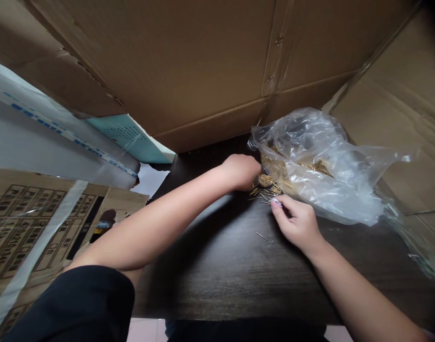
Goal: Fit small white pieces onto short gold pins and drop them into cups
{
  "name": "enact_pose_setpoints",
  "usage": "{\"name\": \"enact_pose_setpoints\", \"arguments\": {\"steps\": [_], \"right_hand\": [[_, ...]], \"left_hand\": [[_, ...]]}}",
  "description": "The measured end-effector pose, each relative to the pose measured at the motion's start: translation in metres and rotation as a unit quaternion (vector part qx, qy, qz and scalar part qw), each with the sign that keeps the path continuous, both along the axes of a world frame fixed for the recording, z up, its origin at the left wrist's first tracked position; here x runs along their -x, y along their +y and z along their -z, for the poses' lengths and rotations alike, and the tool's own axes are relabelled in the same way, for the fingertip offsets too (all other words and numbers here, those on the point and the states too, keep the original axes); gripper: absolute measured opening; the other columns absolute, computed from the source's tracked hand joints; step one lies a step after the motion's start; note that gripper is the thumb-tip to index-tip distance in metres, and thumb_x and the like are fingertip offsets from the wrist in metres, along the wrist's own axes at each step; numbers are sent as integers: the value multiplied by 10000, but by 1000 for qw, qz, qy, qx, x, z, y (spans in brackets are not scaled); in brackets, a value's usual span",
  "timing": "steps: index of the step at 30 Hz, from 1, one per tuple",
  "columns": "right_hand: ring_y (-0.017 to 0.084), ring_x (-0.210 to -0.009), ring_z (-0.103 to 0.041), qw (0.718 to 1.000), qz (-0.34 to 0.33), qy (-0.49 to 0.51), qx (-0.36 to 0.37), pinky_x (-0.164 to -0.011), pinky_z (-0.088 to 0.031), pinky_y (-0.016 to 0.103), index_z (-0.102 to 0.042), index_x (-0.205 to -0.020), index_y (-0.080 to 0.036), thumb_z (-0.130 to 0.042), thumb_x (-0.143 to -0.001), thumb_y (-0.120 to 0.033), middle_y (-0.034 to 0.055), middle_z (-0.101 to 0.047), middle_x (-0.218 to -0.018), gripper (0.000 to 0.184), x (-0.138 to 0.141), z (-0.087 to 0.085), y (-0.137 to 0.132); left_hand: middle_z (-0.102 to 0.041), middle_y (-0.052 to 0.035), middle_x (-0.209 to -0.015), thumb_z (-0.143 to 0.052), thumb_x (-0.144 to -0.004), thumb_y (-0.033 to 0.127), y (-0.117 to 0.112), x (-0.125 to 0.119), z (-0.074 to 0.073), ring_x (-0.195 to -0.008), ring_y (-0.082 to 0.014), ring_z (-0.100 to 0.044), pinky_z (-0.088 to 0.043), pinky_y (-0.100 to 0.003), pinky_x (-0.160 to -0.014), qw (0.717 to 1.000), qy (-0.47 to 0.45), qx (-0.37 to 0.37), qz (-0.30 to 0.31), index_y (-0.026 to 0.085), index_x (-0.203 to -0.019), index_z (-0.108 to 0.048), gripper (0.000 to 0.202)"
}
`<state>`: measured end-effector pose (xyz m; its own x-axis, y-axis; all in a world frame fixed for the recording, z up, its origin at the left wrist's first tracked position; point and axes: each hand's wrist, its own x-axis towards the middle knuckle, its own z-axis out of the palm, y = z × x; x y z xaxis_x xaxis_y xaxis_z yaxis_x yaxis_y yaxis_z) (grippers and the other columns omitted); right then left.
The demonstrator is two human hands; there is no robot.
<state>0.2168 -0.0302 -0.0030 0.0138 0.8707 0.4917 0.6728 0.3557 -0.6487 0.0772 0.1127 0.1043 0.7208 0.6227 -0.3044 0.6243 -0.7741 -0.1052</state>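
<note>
My left hand [240, 171] is curled into a fist around a bundle of thin brass pins [265, 180], whose ends show at its right side. Beside it, my right hand [296, 220] pinches something small at its fingertips, just over a scatter of loose pins [264, 194] on the dark wooden table [220, 275]. A crumpled clear plastic bag [327, 161] holding more brass pins lies right of both hands. A single pin [261, 236] lies alone nearer to me.
Tall cardboard sheets [188, 66] wall in the table at the back and right. Printed cardboard boxes [28, 223] with tape stand at the left, with a teal-and-white printed sheet [131, 137] behind them. My dark sleeve [78, 304] is at the bottom left.
</note>
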Motion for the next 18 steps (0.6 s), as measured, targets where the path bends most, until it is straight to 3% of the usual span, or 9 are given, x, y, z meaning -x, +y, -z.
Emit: {"name": "enact_pose_setpoints", "arguments": {"steps": [3, 5, 7, 10, 15, 18], "right_hand": [[138, -579, -593, 999, 10, 39, 35, -579, -431, 262, -683, -884, -161, -557, -973, -309, 28, -663, -691, 214, 0, -2, -2], [140, -579, -584, 990, 11, 108, 92, -577, -440, 264, -690, -879, -166, -561, -974, -363, 18, -638, -658, 254, 1, -4, -3], [124, -538, -549, 963, -5, 210, 168, -536, -430, 255, -692, -876, -171, -558, -976, -426, 9, -622, -648, 305, 3, -6, -3], [87, -463, -473, 907, -49, 335, 249, -470, -388, 235, -694, -888, -172, -570, -965, -482, -2, -617, -659, 342, 8, -10, -5], [73, -452, -469, 881, -116, 359, 286, -457, -378, 218, -691, -845, -162, -608, -945, -477, -7, -610, -633, 340, 19, -14, -10], [71, -445, -466, 878, -112, 365, 288, -442, -373, 213, -679, -836, -164, -620, -939, -471, -14, -598, -622, 329, 25, -15, -12]], "left_hand": [[-763, -108, -845, -621, -812, 200, -3, 21, 0, -746, -236, -695, -421, -286, -602, 992, -128, 5, 1, 181, -859, -790, 177], [-737, -55, -761, -621, -843, 239, -14, 38, 6, -668, -173, -645, -387, -262, -592, 965, -259, 30, -16, 189, -849, -775, 163], [-683, -10, -679, -623, -875, 264, -32, 52, 19, -603, -112, -577, -383, -226, -592, 908, -408, 76, -56, 178, -876, -765, 166], [-586, 24, -580, -652, -886, 349, -67, 64, 45, -516, -75, -453, -347, -197, -523, 794, -566, 154, -157, 149, -853, -750, 225], [-419, 72, -511, -737, -828, 395, -105, 60, 80, -490, -60, -341, -281, -197, -497, 662, -647, 271, -264, 149, -870, -758, 250], [-400, 75, -507, -766, -805, 407, -109, 56, 87, -501, -57, -320, -269, -202, -509, 615, -659, 318, -294, 146, -851, -757, 266]]}}
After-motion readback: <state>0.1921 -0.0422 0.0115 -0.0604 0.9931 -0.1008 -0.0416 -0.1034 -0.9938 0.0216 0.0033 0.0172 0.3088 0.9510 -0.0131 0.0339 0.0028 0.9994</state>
